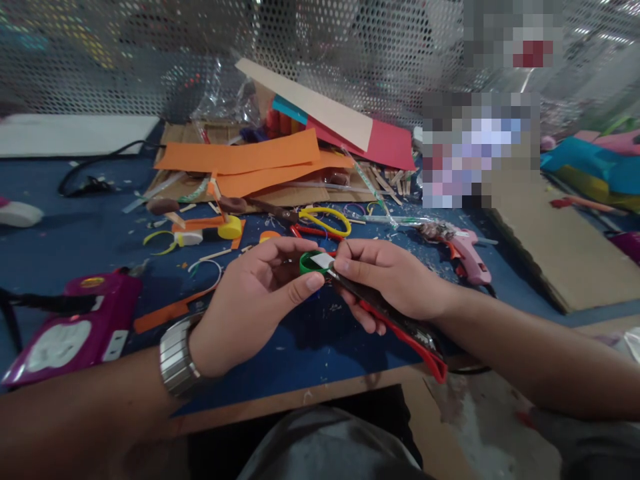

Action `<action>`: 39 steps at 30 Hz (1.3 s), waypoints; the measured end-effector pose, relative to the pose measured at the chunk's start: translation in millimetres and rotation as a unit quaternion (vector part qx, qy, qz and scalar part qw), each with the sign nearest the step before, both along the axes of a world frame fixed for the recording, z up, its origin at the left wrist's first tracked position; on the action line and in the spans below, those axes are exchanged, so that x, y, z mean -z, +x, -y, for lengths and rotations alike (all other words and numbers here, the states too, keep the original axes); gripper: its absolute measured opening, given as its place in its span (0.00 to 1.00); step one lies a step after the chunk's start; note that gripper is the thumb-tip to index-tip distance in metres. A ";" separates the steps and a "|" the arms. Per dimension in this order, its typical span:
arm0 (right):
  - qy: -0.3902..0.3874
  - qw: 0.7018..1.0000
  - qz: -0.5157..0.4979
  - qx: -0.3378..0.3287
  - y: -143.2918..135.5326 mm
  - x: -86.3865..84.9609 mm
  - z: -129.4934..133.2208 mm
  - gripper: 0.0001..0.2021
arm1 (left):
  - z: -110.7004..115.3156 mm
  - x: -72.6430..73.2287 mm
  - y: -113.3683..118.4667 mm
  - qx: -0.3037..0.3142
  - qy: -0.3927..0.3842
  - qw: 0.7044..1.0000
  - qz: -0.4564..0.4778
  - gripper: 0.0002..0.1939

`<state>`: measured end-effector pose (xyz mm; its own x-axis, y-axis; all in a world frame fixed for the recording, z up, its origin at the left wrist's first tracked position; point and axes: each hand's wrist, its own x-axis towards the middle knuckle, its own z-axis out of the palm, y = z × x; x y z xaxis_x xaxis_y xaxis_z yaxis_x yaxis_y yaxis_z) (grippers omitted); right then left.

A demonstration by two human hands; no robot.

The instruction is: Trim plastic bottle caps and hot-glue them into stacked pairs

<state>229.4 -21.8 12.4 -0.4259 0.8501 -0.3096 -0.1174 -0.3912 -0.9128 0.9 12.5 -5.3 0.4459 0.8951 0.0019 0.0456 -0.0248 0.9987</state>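
Over the near part of the blue table, my left hand [255, 297] pinches a small green ring [309, 264] between thumb and fingers. My right hand [390, 277] is closed around a black and red box cutter [400, 317], its back end pointing down toward the table's front edge. The cutter's pale, flat blade [323, 261] reaches to the green ring and lies across its opening; whether it touches the inside wall I cannot tell. Just beyond my hands lie scissors with yellow handles [327, 220].
A pink glue gun [465, 252] lies to the right, before a cardboard sheet [565, 247]. On the left sits a purple power unit [75, 327] with a cable. Orange paper strips [240, 157] and wooden sticks [395, 183] are at the back, by a perforated metal screen [350, 40].
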 end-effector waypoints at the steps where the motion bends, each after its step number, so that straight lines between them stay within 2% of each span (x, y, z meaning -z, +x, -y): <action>1: -0.002 1.000 -0.004 0.004 0.8 0.2 -0.8 0.18 | 0.4 0.9 0.3 0.005 -0.011 1.000 0.019 0.21; 4: -0.015 1.000 -0.018 0.007 2.5 0.6 -2.7 0.17 | 1.7 3.1 1.2 0.012 -0.043 0.997 0.062 0.20; 9: -0.049 0.997 -0.064 -0.010 4.1 1.7 -4.0 0.15 | 1.2 3.5 1.1 0.010 -0.060 0.996 0.060 0.18; 14: -0.066 0.992 -0.108 -0.016 6.6 4.7 -5.3 0.09 | 0.1 4.2 1.1 -0.020 -0.078 0.992 0.096 0.18; 18: -0.079 0.991 -0.103 -0.043 7.5 4.4 -5.3 0.10 | -0.5 3.9 2.0 -0.041 -0.096 0.987 0.126 0.19; 23: -0.072 0.989 -0.117 -0.055 8.6 2.1 -4.6 0.07 | -1.8 4.0 1.6 -0.039 -0.096 0.988 0.116 0.19; 30: -0.097 0.980 -0.153 -0.083 9.1 1.4 -4.5 0.08 | -2.4 4.7 -0.3 -0.029 -0.098 0.989 0.102 0.20; 39: -0.089 0.981 -0.152 -0.079 9.5 1.0 -4.6 0.07 | -4.3 6.3 -2.1 -0.027 -0.056 0.995 0.072 0.22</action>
<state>238.9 -17.2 11.4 -0.6434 0.7106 -0.2846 -0.2995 -0.5759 -0.7607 -1.2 16.8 -11.6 0.3998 0.9158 -0.0381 -0.1001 0.0849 0.9913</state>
